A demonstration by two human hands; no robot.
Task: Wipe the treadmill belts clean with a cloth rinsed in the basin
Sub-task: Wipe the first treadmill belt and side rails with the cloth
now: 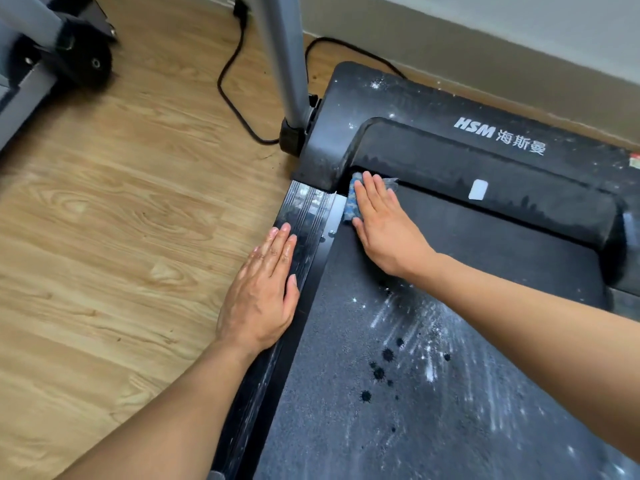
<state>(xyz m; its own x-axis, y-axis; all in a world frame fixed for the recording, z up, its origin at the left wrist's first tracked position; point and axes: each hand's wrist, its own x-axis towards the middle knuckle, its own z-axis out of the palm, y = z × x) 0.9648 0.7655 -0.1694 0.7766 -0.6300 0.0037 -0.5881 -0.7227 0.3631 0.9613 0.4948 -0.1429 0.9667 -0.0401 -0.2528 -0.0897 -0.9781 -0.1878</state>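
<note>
1. Right hand (384, 230), fingers together, presses the blue cloth (351, 199) flat into the belt (467, 278)'s front corner, reaching grime.
2. Left hand (263, 292) lies flat on the side rail (304, 216), bracing.

A black power cable (231, 81) snakes across the wooden floor (104, 220) at the far side. Another machine's wheeled base (79, 53) sits far left.

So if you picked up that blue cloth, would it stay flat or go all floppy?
Probably floppy: the blue cloth already bunches and folds under the right hand. It likely feels damp and a bit heavy, since dark wet-looking spots dot the treadmill belt. It wouldn't roll.
</note>
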